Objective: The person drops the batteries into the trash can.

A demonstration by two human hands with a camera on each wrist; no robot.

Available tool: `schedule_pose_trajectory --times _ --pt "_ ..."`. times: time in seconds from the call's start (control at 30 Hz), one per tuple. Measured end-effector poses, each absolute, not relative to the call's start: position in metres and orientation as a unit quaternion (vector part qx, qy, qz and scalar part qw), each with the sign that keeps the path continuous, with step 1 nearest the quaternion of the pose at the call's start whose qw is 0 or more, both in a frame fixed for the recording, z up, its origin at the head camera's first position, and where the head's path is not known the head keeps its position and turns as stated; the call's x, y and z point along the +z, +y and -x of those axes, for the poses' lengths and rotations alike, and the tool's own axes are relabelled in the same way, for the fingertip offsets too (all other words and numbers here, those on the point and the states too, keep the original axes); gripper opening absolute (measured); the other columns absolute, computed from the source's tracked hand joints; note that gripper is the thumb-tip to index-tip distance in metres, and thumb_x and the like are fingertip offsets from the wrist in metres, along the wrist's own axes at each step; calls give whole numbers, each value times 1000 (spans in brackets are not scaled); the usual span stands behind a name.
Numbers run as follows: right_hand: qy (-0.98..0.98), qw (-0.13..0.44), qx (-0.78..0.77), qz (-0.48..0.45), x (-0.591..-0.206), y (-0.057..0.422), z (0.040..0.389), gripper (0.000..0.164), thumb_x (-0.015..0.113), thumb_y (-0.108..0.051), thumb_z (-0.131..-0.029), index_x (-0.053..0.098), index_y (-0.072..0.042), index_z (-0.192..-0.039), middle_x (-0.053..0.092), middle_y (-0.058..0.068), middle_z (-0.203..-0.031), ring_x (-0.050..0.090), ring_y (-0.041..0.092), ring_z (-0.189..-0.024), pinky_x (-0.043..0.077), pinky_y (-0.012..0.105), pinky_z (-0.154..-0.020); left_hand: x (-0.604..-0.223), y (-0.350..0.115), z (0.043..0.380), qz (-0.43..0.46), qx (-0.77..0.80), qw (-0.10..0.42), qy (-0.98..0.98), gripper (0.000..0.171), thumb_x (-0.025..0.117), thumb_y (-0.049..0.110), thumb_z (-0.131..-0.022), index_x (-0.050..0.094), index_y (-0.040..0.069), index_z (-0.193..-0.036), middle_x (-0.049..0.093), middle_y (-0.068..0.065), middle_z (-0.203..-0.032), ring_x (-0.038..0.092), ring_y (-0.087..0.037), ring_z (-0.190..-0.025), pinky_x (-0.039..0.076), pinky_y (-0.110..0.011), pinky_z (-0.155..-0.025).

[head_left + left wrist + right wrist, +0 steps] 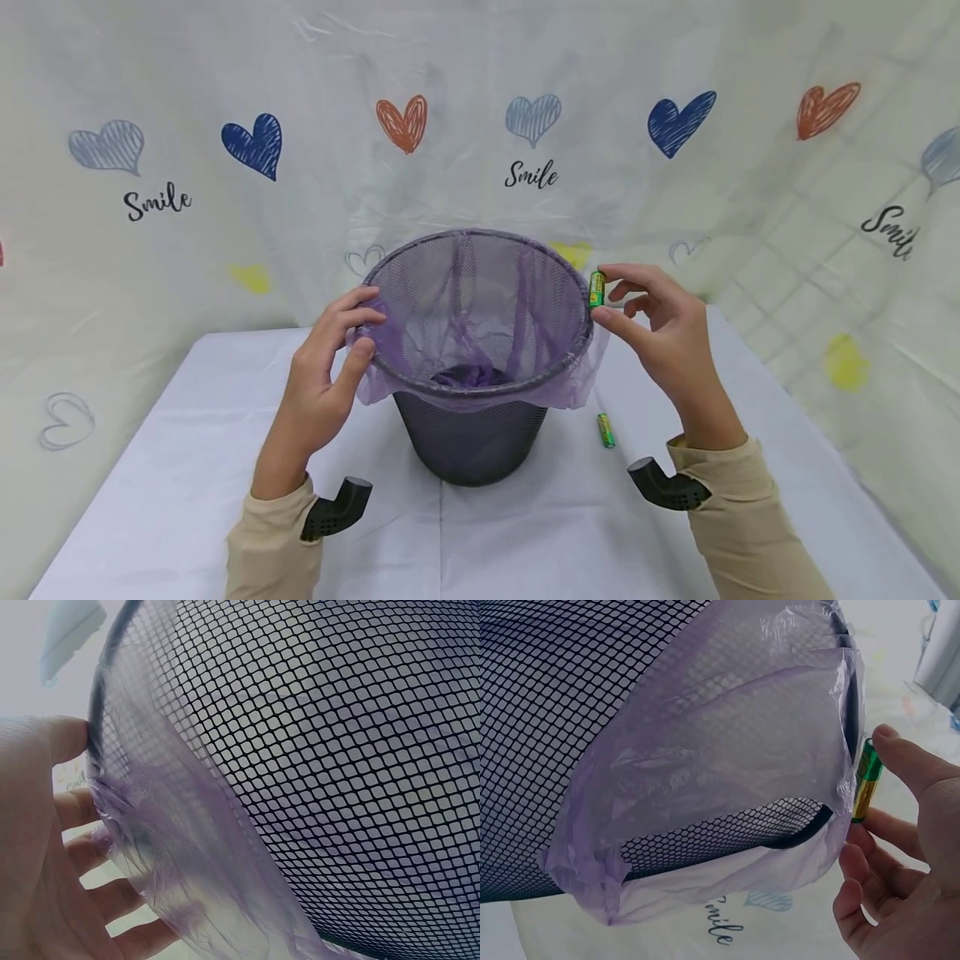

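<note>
A black mesh wastebasket [472, 450] stands upright, lined with a thin purple bag [487, 308] folded outward over its rim. On its left side my left hand [318, 383] touches the rim, its fingers extended and spread with the thumb apart; in the left wrist view the thumb tip [71, 739] meets the rim. My right hand [667, 333] pinches a small green battery [596, 289] between thumb and index finger, right beside the basket's right rim. The same battery [867, 780] shows green and gold in the right wrist view.
A second green battery [606, 431] lies on the white tablecloth [585, 533], to the right of the basket's base. Behind the table hangs a pale curtain [465, 50] printed with hearts and "Smile". Black curved devices [337, 510] sit on both wrists.
</note>
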State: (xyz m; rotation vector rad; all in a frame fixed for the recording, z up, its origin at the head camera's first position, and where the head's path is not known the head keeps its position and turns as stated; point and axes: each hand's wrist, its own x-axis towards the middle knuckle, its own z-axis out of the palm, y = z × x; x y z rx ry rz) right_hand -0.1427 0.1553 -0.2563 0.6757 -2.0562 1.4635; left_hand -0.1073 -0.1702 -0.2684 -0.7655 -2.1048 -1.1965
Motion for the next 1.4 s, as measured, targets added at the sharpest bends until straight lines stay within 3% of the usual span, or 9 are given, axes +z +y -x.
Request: schedule_pose_trajectory --times 0.37,0.8,1.03,1.2,1.4 --pt "-769 254 524 -264 -255 148 145 42 69 8 -73 59 4 -114 61 2 -105 52 19 -85 44 16 -68 -293 -184 126 291 -442 295 -796 24 49 10 -92 57 10 -114 47 -4 -136 41 -20 -129 38 -16 -96" --pt "-761 223 543 -278 -258 145 144 42 68 11 -72 59 6 -112 61 4 -102 52 17 -86 43 17 -66 -294 -184 126 290 -445 291 -796 24 49 12 -92 57 10 -115 47 -3 -136 40 -19 -130 39 -15 -96" --pt "-767 220 536 -277 -260 149 141 43 68 13 -70 59 7 -111 59 18 -106 51 21 -89 43 23 -67 -283 -176 117 285 -443 296 -797 22 48 7 -92 57 2 -111 49 -12 -133 42 -26 -128 40 -13 -93" --pt "-773 227 530 -266 -260 156 136 45 69 14 -68 59 6 -111 59 21 -106 51 24 -88 44 22 -68 -270 -168 107 285 -446 296 -795 21 46 2 -91 55 -6 -108 50 -20 -130 43 -33 -125 39 -11 -93" --pt "-777 231 528 -253 -265 166 135 46 69 14 -68 60 5 -112 60 21 -104 52 21 -88 44 23 -67 -269 -168 106 282 -447 293 -797 21 45 3 -91 55 -6 -107 49 -19 -130 43 -33 -125 39 -11 -93"
